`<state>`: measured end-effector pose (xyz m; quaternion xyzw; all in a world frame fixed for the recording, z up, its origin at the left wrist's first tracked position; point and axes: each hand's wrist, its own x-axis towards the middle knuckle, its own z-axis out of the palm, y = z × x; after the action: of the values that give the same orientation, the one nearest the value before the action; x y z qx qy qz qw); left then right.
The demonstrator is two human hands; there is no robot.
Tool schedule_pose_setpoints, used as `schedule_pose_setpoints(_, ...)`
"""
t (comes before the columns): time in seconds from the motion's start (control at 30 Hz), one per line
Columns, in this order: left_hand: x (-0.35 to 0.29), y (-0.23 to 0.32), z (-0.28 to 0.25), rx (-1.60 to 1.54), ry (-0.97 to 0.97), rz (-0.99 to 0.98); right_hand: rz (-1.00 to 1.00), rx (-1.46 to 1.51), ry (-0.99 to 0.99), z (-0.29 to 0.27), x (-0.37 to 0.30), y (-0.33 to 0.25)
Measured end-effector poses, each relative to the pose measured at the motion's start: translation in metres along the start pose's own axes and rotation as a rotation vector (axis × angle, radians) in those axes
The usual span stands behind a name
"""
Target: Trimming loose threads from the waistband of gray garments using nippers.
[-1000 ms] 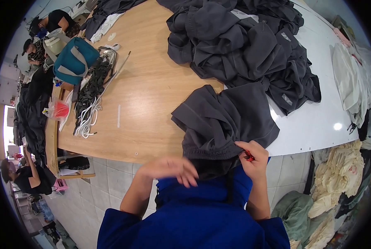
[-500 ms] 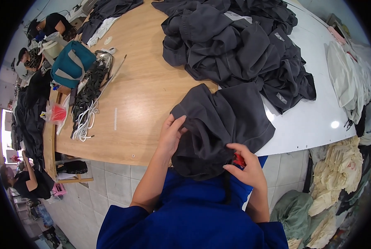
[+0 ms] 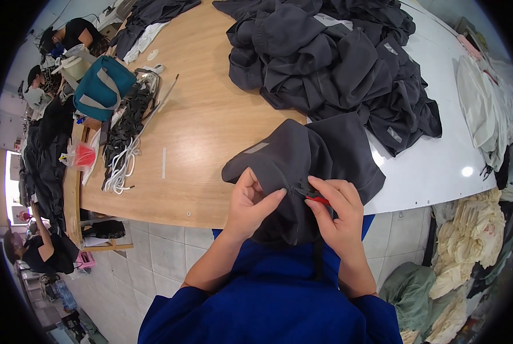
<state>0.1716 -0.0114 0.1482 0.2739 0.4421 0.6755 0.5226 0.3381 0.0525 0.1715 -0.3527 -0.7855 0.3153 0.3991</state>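
Observation:
A dark grey garment (image 3: 288, 152) lies partly on the near edge of the table and hangs over it in front of me. My left hand (image 3: 249, 207) pinches a fold of its cloth, thumb on top beside a seam. In my right hand (image 3: 341, 217) is a small pair of red-handled thread snips (image 3: 318, 199), held between thumb and fingers. Their tip is at the seam, close to my left thumb. A light grey patch (image 3: 256, 148) shows on the garment's left part. Beyond it, a large heap of similar dark grey garments (image 3: 331, 74) covers the far right.
On the left of the wooden table (image 3: 193, 126) are a teal bag (image 3: 104, 87), black cords (image 3: 121, 129) and white cords (image 3: 119, 178). Cream cloth (image 3: 474, 241) and green cloth (image 3: 408, 292) are stacked at the right. Other people work at the far left.
My left hand has shifted right and now grips the cloth by the seam. The snips have come up to the seam in my right hand. The garment is turned, showing its patch.

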Motion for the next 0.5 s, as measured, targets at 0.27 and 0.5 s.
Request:
schedule_pose_setpoints(0.27, 0.0007, 0.0027, 0.0013, 0.079, -0.007, 0.025, -0.077, -0.140, 0.014, -0.0021, -0.0013, 0.0044)
schedule_pose_setpoints(0.5, 0.0019, 0.0038, 0.0004, 0.076, -0.037, 0.020, -0.080, -0.108, 0.019, -0.0006, 0.0005, 0.0053)
